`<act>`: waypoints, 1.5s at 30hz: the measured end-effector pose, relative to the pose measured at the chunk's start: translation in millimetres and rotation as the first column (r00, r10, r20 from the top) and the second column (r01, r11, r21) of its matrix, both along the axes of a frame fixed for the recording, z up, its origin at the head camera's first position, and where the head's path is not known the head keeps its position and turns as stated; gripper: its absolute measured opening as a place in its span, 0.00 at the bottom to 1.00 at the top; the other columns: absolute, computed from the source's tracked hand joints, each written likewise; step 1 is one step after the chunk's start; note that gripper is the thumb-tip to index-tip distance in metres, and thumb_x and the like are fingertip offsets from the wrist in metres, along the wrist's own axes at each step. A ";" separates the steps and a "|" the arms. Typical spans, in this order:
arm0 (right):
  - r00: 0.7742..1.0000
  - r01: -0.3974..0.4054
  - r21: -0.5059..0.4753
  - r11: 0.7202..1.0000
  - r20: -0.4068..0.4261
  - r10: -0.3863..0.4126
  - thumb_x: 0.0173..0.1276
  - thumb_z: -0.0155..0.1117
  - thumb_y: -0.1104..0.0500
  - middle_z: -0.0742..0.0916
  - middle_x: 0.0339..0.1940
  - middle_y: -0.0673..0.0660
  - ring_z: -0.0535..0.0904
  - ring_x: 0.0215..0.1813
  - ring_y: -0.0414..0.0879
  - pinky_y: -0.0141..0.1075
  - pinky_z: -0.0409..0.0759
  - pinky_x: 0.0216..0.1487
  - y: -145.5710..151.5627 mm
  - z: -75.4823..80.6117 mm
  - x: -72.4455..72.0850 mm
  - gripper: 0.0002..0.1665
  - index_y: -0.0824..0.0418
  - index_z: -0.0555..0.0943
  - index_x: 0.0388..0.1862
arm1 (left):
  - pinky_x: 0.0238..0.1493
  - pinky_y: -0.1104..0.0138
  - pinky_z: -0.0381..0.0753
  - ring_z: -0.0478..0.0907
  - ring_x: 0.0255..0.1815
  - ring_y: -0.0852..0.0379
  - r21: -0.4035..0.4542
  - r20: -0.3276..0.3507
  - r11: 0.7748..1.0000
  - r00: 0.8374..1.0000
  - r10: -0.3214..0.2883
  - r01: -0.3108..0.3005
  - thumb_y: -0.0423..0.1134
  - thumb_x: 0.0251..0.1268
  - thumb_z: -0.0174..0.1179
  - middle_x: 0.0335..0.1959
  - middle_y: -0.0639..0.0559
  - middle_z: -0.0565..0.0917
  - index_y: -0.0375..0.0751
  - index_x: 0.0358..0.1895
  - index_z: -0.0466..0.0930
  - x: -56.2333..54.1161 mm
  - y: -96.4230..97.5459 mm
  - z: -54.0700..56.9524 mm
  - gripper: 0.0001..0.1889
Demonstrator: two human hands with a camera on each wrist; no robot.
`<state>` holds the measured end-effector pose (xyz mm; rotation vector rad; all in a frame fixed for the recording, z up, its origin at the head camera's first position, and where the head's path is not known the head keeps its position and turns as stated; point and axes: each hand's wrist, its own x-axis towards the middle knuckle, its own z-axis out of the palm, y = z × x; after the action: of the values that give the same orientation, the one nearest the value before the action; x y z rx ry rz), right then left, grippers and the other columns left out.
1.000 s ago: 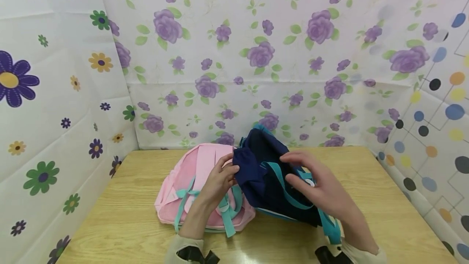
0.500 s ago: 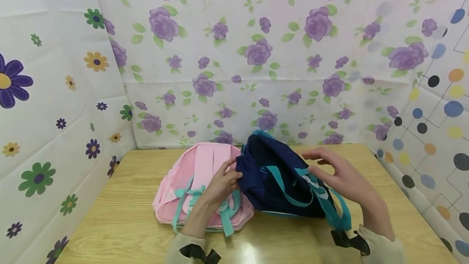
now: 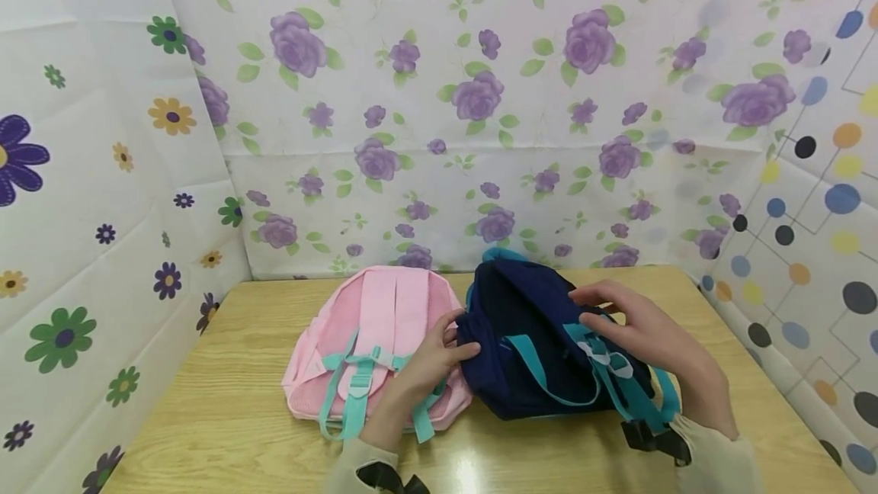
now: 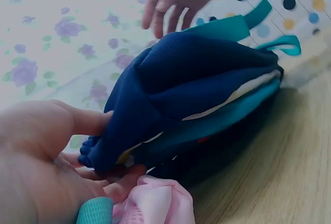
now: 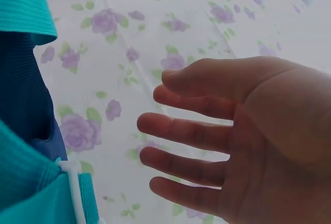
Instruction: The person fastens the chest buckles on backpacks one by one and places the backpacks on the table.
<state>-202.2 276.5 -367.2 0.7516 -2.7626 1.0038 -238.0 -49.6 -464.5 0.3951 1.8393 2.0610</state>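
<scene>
A navy backpack [image 3: 507, 357] with teal straps lies on the table, its strap side facing up. My left hand [image 3: 437, 357] holds its left side; in the left wrist view the thumb is above the navy cloth [image 4: 150, 94] and the fingers reach beneath it. Just left of it lies a pink backpack [image 3: 394, 303] with mint straps, partly behind my left forearm. My right hand [image 3: 641, 326] hovers over the navy backpack's right side, fingers loosely spread. In the right wrist view this hand [image 5: 222, 141] has nothing in it, apart from the teal strap [image 5: 31, 14].
Both backpacks stand on a light wooden table [image 3: 226, 372]. A floral sheet [image 3: 425, 97] hangs along the back edge. Patterned sheets also cover the left side [image 3: 89, 197] and the right side [image 3: 809, 273].
The navy backpack has shifted right and lies lower, slightly away from the pink one. My left hand has moved right with it. My right hand has drawn back to the right.
</scene>
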 end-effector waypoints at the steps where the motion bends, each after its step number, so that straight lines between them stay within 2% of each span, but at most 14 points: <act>1: 1.000 0.003 0.008 1.000 0.013 -0.003 0.78 0.55 0.52 0.83 0.59 0.49 0.78 0.58 0.47 0.38 0.78 0.57 0.5 -0.4 -0.2 0.19 0.52 0.75 0.64 | 0.58 0.62 0.80 0.77 0.62 0.48 -0.038 -0.028 0.999 1.000 0.002 -0.003 0.32 0.67 0.62 0.67 0.34 0.72 0.38 0.77 0.51 1.0 1.8 0.0 0.39; 4: 0.999 0.003 0.023 1.000 0.044 -0.004 0.78 0.55 0.51 0.83 0.59 0.51 0.78 0.58 0.51 0.43 0.78 0.57 1.7 -2.0 -1.4 0.21 0.55 0.75 0.65 | 0.60 0.59 0.78 0.76 0.63 0.45 -0.171 -0.110 0.985 0.994 0.011 -0.030 0.33 0.67 0.63 0.67 0.33 0.72 0.38 0.77 0.54 3.4 6.5 0.0 0.38; 9: 0.996 0.000 0.023 1.000 0.088 -0.002 0.78 0.55 0.50 0.83 0.60 0.52 0.78 0.59 0.52 0.45 0.78 0.58 3.8 -4.8 -3.4 0.22 0.56 0.75 0.65 | 0.57 0.57 0.79 0.80 0.56 0.49 -0.360 -0.216 0.928 0.976 0.013 -0.092 0.40 0.66 0.65 0.64 0.36 0.74 0.40 0.75 0.59 3.1 11.5 -0.8 0.37; 14: 0.992 -0.008 0.027 1.000 0.126 0.004 0.78 0.55 0.49 0.83 0.60 0.53 0.79 0.60 0.51 0.36 0.77 0.56 6.6 -6.7 -3.7 0.21 0.53 0.75 0.65 | 0.44 0.65 0.75 0.75 0.42 0.57 -0.505 -0.309 0.852 0.951 -0.029 -0.138 0.43 0.64 0.67 0.46 0.43 0.79 0.40 0.72 0.65 -2.4 16.8 -3.6 0.35; 16: 0.992 -0.013 0.032 0.999 0.129 0.008 0.78 0.55 0.49 0.83 0.59 0.53 0.79 0.60 0.51 0.36 0.77 0.56 8.1 -6.9 -3.4 0.21 0.53 0.75 0.65 | 0.43 0.64 0.72 0.72 0.40 0.55 -0.541 -0.343 0.827 0.938 -0.050 -0.154 0.41 0.64 0.67 0.44 0.43 0.77 0.38 0.71 0.66 -4.6 19.5 -3.1 0.34; 18: 0.992 -0.013 0.036 0.999 0.125 0.009 0.78 0.55 0.50 0.83 0.59 0.53 0.79 0.60 0.52 0.39 0.78 0.57 9.9 -7.1 -3.3 0.20 0.53 0.75 0.65 | 0.46 0.62 0.74 0.73 0.44 0.52 -0.561 -0.368 0.811 0.928 -0.066 -0.165 0.40 0.63 0.66 0.50 0.42 0.76 0.36 0.70 0.67 -6.2 22.1 -1.3 0.33; 22: 0.993 -0.001 0.038 0.999 0.118 -0.004 0.78 0.55 0.50 0.83 0.59 0.54 0.79 0.59 0.52 0.45 0.78 0.57 13.8 -8.1 -3.3 0.20 0.52 0.75 0.64 | 0.62 0.53 0.74 0.74 0.59 0.45 -0.593 -0.402 0.782 0.912 -0.080 -0.193 0.37 0.63 0.66 0.63 0.38 0.72 0.35 0.68 0.69 -5.9 26.9 5.5 0.31; 25: 0.993 0.009 0.042 0.999 0.119 -0.013 0.78 0.55 0.49 0.83 0.59 0.55 0.79 0.59 0.51 0.44 0.78 0.57 16.9 -9.1 -3.3 0.20 0.53 0.75 0.64 | 0.67 0.52 0.71 0.72 0.66 0.44 -0.619 -0.420 0.755 0.903 -0.087 -0.216 0.36 0.62 0.66 0.67 0.37 0.70 0.36 0.67 0.71 -3.2 29.9 11.1 0.29; 28: 0.992 0.010 0.044 0.999 0.123 -0.015 0.78 0.55 0.50 0.83 0.59 0.55 0.79 0.59 0.51 0.44 0.78 0.57 19.3 -9.1 -3.1 0.20 0.53 0.75 0.64 | 0.65 0.52 0.73 0.73 0.65 0.43 -0.631 -0.445 0.735 0.892 -0.080 -0.249 0.34 0.60 0.67 0.66 0.38 0.71 0.37 0.65 0.73 -1.2 31.8 14.7 0.28; 32: 0.992 0.009 0.046 0.999 0.123 -0.015 0.78 0.55 0.50 0.83 0.59 0.55 0.79 0.59 0.50 0.40 0.78 0.57 21.9 -8.5 -3.0 0.20 0.52 0.75 0.64 | 0.60 0.52 0.76 0.73 0.63 0.44 -0.634 -0.500 0.706 0.863 -0.066 -0.314 0.34 0.60 0.67 0.65 0.42 0.73 0.41 0.63 0.76 -1.2 32.6 17.3 0.26; 35: 0.992 0.016 0.049 0.999 0.123 -0.021 0.78 0.55 0.50 0.83 0.59 0.54 0.79 0.57 0.48 0.35 0.78 0.55 24.2 -8.5 -2.8 0.20 0.52 0.75 0.64 | 0.59 0.53 0.76 0.74 0.62 0.46 -0.619 -0.535 0.709 0.842 -0.065 -0.338 0.37 0.63 0.66 0.64 0.45 0.75 0.44 0.62 0.77 -2.5 34.7 21.7 0.23; 38: 0.992 0.020 0.048 0.999 0.125 -0.026 0.78 0.55 0.50 0.83 0.58 0.54 0.79 0.56 0.47 0.33 0.78 0.53 26.3 -8.4 -2.3 0.20 0.52 0.76 0.64 | 0.58 0.54 0.77 0.76 0.60 0.46 -0.582 -0.549 0.749 0.833 -0.073 -0.318 0.38 0.65 0.65 0.62 0.45 0.77 0.45 0.61 0.78 -3.7 40.2 28.0 0.21; 41: 0.992 0.023 0.044 0.999 0.126 -0.028 0.77 0.56 0.51 0.84 0.57 0.53 0.79 0.55 0.46 0.33 0.78 0.52 27.9 -8.7 -2.1 0.19 0.52 0.76 0.63 | 0.57 0.56 0.77 0.77 0.58 0.47 -0.561 -0.559 0.774 0.824 -0.093 -0.293 0.38 0.66 0.64 0.59 0.47 0.78 0.46 0.59 0.79 -4.9 48.7 32.3 0.19; 45: 0.991 0.028 0.041 0.999 0.131 -0.033 0.77 0.56 0.51 0.84 0.56 0.52 0.80 0.54 0.45 0.32 0.78 0.51 29.4 -9.0 -2.2 0.19 0.52 0.76 0.63 | 0.58 0.60 0.77 0.77 0.58 0.50 -0.565 -0.568 0.782 0.811 -0.137 -0.263 0.40 0.67 0.63 0.58 0.51 0.78 0.48 0.59 0.79 -6.4 62.3 36.0 0.17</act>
<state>-204.4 305.9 -376.1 0.6696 -2.9036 1.0322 -244.4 12.7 -428.4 0.8483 2.7928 1.2750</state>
